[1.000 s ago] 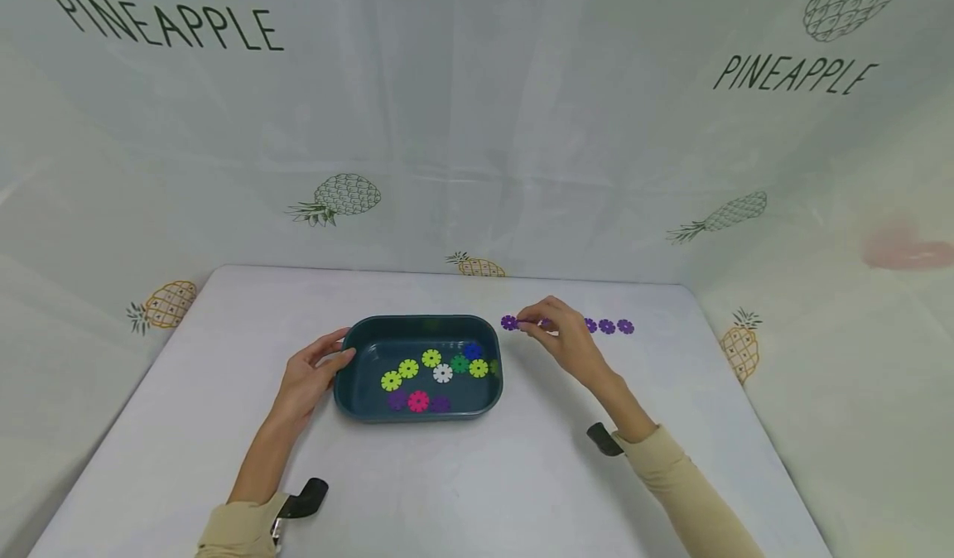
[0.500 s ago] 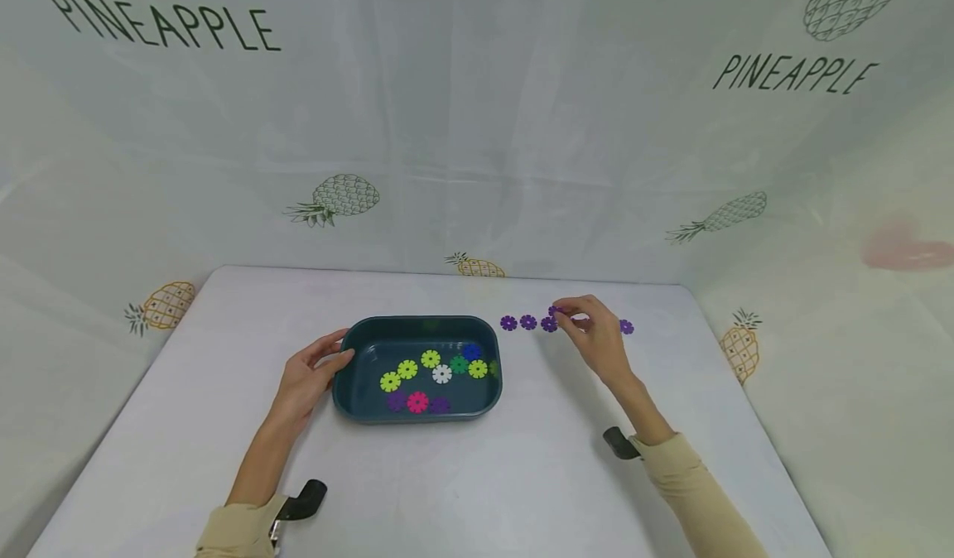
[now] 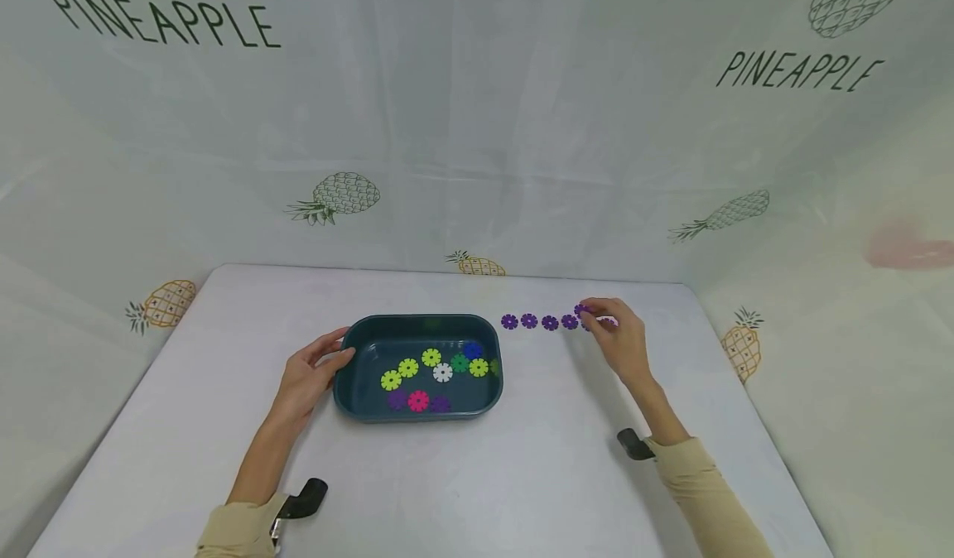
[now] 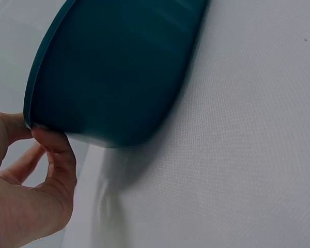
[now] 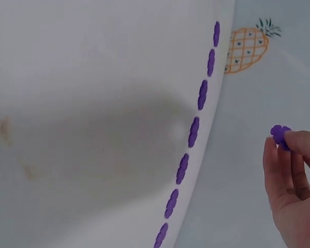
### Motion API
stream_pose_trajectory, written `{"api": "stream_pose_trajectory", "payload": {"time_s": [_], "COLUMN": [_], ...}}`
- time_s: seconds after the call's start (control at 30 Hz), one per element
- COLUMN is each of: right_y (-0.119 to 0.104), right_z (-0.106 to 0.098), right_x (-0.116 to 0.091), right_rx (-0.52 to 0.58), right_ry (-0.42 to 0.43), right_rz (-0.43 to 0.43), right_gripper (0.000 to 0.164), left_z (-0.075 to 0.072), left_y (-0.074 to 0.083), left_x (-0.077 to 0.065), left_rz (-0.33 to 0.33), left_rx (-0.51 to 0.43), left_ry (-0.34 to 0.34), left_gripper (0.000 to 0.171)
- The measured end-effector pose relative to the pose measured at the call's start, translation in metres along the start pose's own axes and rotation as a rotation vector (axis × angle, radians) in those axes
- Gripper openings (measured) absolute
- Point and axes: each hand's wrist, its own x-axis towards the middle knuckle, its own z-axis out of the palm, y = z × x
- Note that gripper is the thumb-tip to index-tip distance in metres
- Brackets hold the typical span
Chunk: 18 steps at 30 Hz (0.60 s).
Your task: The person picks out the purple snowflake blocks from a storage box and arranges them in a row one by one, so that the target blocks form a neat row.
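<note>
My left hand [image 3: 305, 380] pinches the left end of a dark teal tray [image 3: 365, 330], thumb and fingers on its rim; the left wrist view shows this grip on the tray [image 4: 108, 67] close up. My right hand [image 3: 619, 339] pinches a purple flower-shaped disc [image 5: 280, 135] between thumb and fingertips, held up above the table. Below it runs a row of several purple flower-shaped discs [image 3: 550, 323] along the far part of the table, the right end partly hidden by my fingers. In the right wrist view the row of purple discs [image 5: 195, 132] lies near the table edge.
Inside the tray lie several yellow discs [image 3: 391, 380], a white disc [image 3: 443, 372], a green disc [image 3: 459, 363], a blue disc [image 3: 473, 349], a pink disc [image 3: 418, 401] and purple ones. A pineapple-printed curtain [image 3: 477, 127] hangs behind the white table [image 3: 417, 492].
My right hand has moved rightward along the purple row, lifting the purple disc above it, and more of the row's left part shows. My left hand and the tray have stayed put.
</note>
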Motion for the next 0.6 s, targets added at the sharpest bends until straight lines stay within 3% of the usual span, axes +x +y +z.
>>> {"api": "stream_pose_trajectory", "payload": {"time_s": [0.23, 0.6], "right_y": [0.019, 0.041], "right_z": [-0.011, -0.029], "right_x": [-0.004, -0.007], "right_rx": [-0.04, -0.072], "right_ry": [0.04, 0.074], "right_rz": [0.037, 0.173], "right_gripper": [0.022, 0.021], "left_z": [0.0, 0.0], "left_y": [0.001, -0.001], "left_x": [-0.001, 0.0], "left_rz": [0.009, 0.005], "left_rx": [0.0, 0.004], "left_ry": [0.0, 0.001], "left_gripper": [0.06, 0.059]}}
